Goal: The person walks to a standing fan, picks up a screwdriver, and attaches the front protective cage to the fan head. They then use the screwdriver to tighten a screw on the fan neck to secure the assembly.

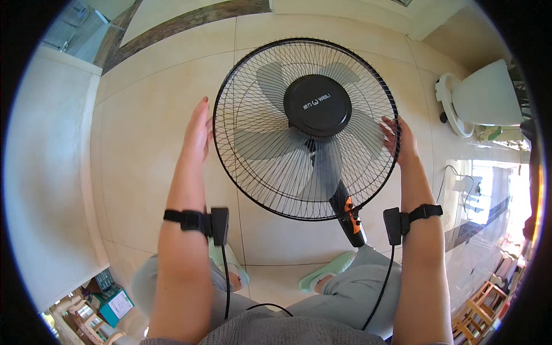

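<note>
A fan (318,106) with a round black wire guard, grey translucent blades and a black hub cap faces up at me. Below its rim juts a black control box (352,221) with orange panels. Beside the guard's left edge is my left hand (198,132), its fingers straight and flat, close to the rim; whether it touches I cannot tell. My right hand (407,141) is at the right edge, with its spread fingers showing through the wires behind the rim. No firm grip is visible in either hand. The fan's base is hidden.
Around the fan lies a beige tiled floor (155,115). A white planter on a wheeled stand (460,103) is at the far right. Wooden stools (480,307) stand lower right, a green box (115,305) lower left. A white panel (52,172) borders the left; a cable (454,172) lies right.
</note>
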Demonstrator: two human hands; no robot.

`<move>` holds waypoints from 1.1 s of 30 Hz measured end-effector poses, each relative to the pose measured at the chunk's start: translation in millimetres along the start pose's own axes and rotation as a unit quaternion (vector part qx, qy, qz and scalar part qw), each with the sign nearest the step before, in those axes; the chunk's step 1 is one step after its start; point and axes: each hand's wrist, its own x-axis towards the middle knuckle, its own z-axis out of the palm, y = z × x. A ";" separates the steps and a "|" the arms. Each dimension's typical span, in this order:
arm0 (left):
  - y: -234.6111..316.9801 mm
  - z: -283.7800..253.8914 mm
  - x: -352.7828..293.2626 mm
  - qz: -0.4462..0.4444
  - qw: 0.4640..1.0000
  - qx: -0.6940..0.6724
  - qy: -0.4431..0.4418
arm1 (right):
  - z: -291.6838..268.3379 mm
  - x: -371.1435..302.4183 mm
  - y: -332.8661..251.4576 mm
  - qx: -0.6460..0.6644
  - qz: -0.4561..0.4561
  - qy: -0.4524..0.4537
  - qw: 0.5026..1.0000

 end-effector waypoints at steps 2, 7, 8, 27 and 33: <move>10.5 6.9 9.4 -0.029 0.996 0.082 -0.022 | 1.2 -0.5 0.5 -0.011 0.001 0.013 1.000; 25.7 16.5 18.1 -0.087 0.991 0.057 -0.081 | 0.6 0.2 1.8 -0.004 0.001 0.017 1.000; 25.6 17.8 17.5 -0.079 0.992 0.047 -0.084 | 0.0 0.7 1.5 -0.005 0.005 0.020 1.000; 11.9 12.5 33.8 -0.202 0.973 -0.020 -0.107 | 1.2 5.3 -3.9 -0.023 0.011 0.002 1.000; 14.3 15.1 27.0 -0.131 0.986 0.037 -0.097 | 5.4 -2.4 -6.8 -0.064 0.015 0.033 0.997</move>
